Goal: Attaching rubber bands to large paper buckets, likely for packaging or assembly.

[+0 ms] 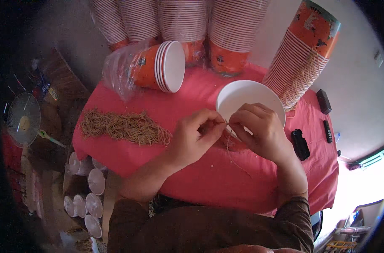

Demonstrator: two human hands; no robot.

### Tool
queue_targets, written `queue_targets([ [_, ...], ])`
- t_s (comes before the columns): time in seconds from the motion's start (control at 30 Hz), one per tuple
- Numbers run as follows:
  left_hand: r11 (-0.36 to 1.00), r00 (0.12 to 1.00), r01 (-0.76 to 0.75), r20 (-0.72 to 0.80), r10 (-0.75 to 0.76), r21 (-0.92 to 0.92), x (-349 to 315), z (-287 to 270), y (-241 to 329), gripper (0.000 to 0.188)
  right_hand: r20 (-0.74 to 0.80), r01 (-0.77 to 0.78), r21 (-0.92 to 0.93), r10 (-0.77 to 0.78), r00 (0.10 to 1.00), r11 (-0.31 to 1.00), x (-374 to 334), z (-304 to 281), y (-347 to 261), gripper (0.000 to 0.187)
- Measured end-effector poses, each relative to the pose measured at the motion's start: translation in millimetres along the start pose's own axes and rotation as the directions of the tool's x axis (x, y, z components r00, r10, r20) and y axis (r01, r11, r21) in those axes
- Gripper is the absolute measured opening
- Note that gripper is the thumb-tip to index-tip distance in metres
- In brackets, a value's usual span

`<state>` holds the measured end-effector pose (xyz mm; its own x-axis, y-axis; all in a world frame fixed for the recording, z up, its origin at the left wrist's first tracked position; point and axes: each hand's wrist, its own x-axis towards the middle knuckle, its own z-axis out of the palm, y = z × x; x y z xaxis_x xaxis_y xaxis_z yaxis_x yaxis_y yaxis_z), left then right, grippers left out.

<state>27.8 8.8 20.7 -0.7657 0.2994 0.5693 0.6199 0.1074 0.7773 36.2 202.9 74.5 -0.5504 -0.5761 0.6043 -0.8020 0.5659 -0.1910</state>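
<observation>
My left hand [191,137] and my right hand [261,130] meet at the near rim of a large white-lined paper tub [242,93]. Both are closed in a pinch on a thin piece of twine [228,145]. Its loose end dangles in front of the tub and curves down toward the red cloth. The fingers hide most of the twine between them. To the left of my left hand lies a loose bundle of brown twine [120,127].
A red cloth [192,185] covers the table. Tall stacks of paper tubs [183,21] line the back; another stack [299,59], hung with twine, leans at right. A plastic-wrapped stack [173,67] lies sideways. Black cases [300,144] sit at right; a fan [24,120] stands far left.
</observation>
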Motion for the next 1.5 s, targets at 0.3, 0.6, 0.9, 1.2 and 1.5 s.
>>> queue_targets([
  [0.3,0.778,0.861,0.502,0.308,-0.406,-0.379,4.8,-9.6,5.4,0.013,-0.063,0.086,-0.029,-0.088,0.994,0.996,1.4,2.2,-6.3,0.02],
  [0.6,0.921,0.966,0.248,0.143,-0.214,-0.3,1.5,-2.2,-7.0,0.012,-0.063,0.044,-0.028,-0.046,0.997,0.999,1.7,-0.8,-3.2,0.015],
  [0.9,0.945,0.982,0.19,0.051,-0.184,-0.267,1.8,0.1,-8.3,0.01,-0.061,0.028,-0.061,-0.032,0.998,0.998,0.2,-0.6,-0.1,0.013],
  [1.2,0.956,0.992,0.13,0.04,-0.123,-0.264,2.4,0.5,-12.4,0.008,0.007,0.063,-0.114,-0.063,0.998,0.991,0.2,-6.5,6.3,0.023],
  [1.5,0.944,0.985,0.166,0.086,-0.148,-0.284,3.1,-5.4,-11.2,0.009,-0.051,0.042,-0.185,-0.052,0.997,0.982,-0.7,-5.7,3.5,0.018],
])
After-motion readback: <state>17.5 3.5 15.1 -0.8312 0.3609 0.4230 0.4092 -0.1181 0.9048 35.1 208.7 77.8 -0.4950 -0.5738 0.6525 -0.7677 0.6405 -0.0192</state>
